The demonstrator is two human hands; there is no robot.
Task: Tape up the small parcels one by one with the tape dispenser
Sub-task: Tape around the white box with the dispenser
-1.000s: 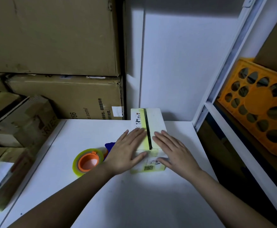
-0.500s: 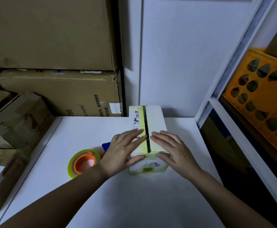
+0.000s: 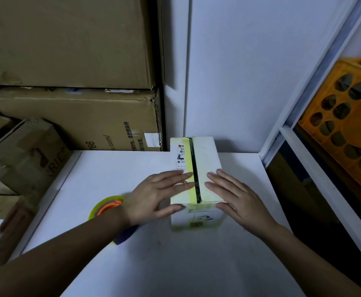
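A small white parcel (image 3: 205,155) with yellowish tape and a dark gap between its two top flaps stands on the white table (image 3: 175,264). My left hand (image 3: 156,196) lies flat on the left flap, thumb against the near side. My right hand (image 3: 237,198) presses flat on the right flap. The tape dispenser (image 3: 106,207), a yellow roll on an orange hub with a blue handle, lies on the table left of the parcel, partly hidden by my left wrist.
Large cardboard boxes (image 3: 74,116) are stacked behind the table at the left, smaller ones (image 3: 23,159) beside its left edge. A white wall panel (image 3: 250,82) rises behind the parcel. An orange perforated crate (image 3: 346,125) sits on the shelving at right.
Both hands have stayed flat on the parcel's flaps and slid slightly toward me. The view has tilted a little. The dispenser lies where it was.
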